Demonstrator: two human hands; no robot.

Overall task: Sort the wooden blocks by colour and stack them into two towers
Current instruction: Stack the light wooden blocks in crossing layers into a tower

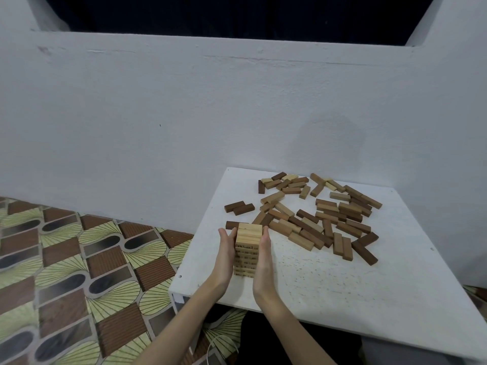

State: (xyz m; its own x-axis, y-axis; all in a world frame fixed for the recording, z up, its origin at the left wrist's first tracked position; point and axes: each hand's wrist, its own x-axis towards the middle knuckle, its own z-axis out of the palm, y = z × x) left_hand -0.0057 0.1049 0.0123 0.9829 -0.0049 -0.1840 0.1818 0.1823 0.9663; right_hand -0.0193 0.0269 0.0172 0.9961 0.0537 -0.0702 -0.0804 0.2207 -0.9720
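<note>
A patterned floor mat (79, 272) in brown and pale green filled the left of the view, beside a low white table (342, 285) set against a white wall (184, 114). At the table's near left corner stood a tower of pale blocks (247, 250), many layers high. The left hand (226, 255) lay flat against its left side and the right hand (264, 255) against its right side, fingers straight, palms pressing inward to square it rather than curling around it. To the right and farther back lay a loose pile of mixed blocks (316, 217), dark and pale jumbled together, with a few dark blocks (239, 207) apart at its left edge. The blocks looked light, rigid and smooth, likely to slide on one another; the tower seemed best steadied low by flat palms, and single blocks pinched across their long sides.
</note>
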